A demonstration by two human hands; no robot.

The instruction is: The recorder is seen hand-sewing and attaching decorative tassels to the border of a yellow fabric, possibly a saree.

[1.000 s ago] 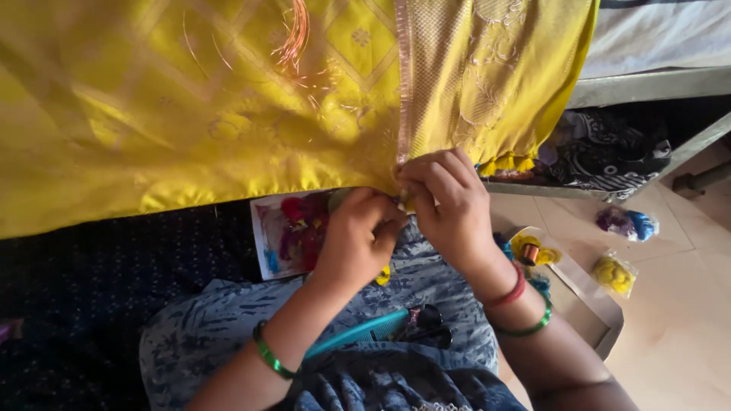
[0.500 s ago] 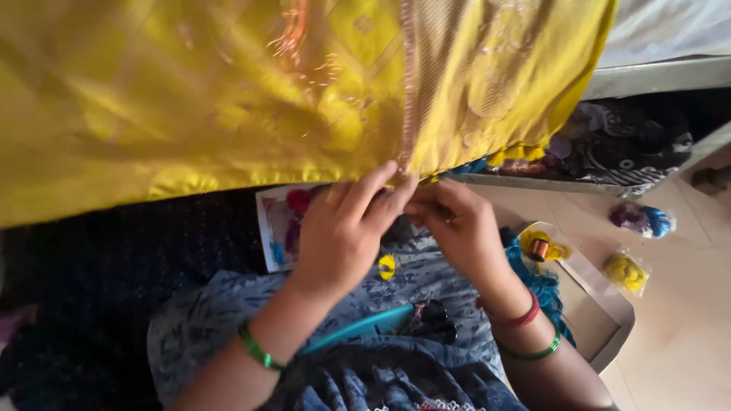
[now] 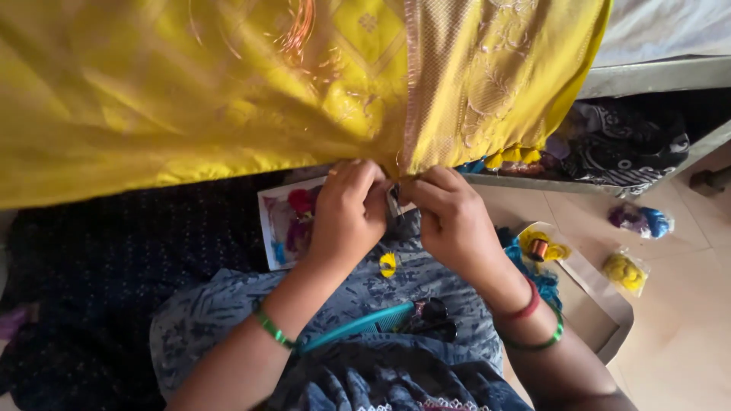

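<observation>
Beside the tiled floor [image 3: 685,335], both hands pinch yellow fabric [image 3: 228,84].

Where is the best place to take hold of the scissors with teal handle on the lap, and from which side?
Probably the teal handle, from above. The scissors lie flat on the lap, and the handle is bare and long. The dark end sits close to the right hand's wrist; the left hand is nearer the handle.

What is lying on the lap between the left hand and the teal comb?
In the head view, a small yellow tuft lies on the blue printed cloth, between the left hand and the teal comb. Otherwise that stretch shows only cloth.
</observation>
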